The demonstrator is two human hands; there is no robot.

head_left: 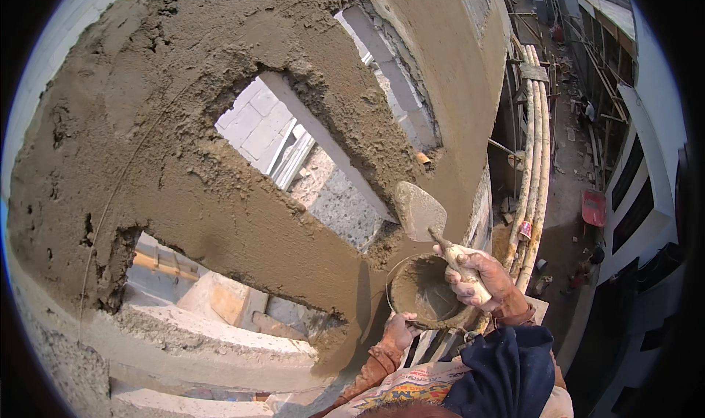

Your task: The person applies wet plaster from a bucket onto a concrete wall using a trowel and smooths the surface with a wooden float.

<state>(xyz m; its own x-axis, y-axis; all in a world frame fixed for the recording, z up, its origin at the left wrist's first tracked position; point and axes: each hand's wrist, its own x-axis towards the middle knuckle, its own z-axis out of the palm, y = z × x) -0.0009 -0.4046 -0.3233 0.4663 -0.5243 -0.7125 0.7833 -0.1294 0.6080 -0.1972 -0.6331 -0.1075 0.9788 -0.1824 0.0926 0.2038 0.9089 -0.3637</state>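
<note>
Plastered wall [198, 205], trowel handle [478, 293] half-hidden.

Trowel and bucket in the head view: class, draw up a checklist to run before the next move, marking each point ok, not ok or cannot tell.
1. Right hand closed on the trowel: ok.
2. Left hand at the rim of the bucket: ok.
3. Mortar in the bucket: ok, some inside.
4. Mortar heaped on the trowel's visible face: not ok, no heap shows.
5. Plaster smooth around the middle opening: not ok, rough edges.
6. Secure footing: cannot tell, feet out of view.
</note>
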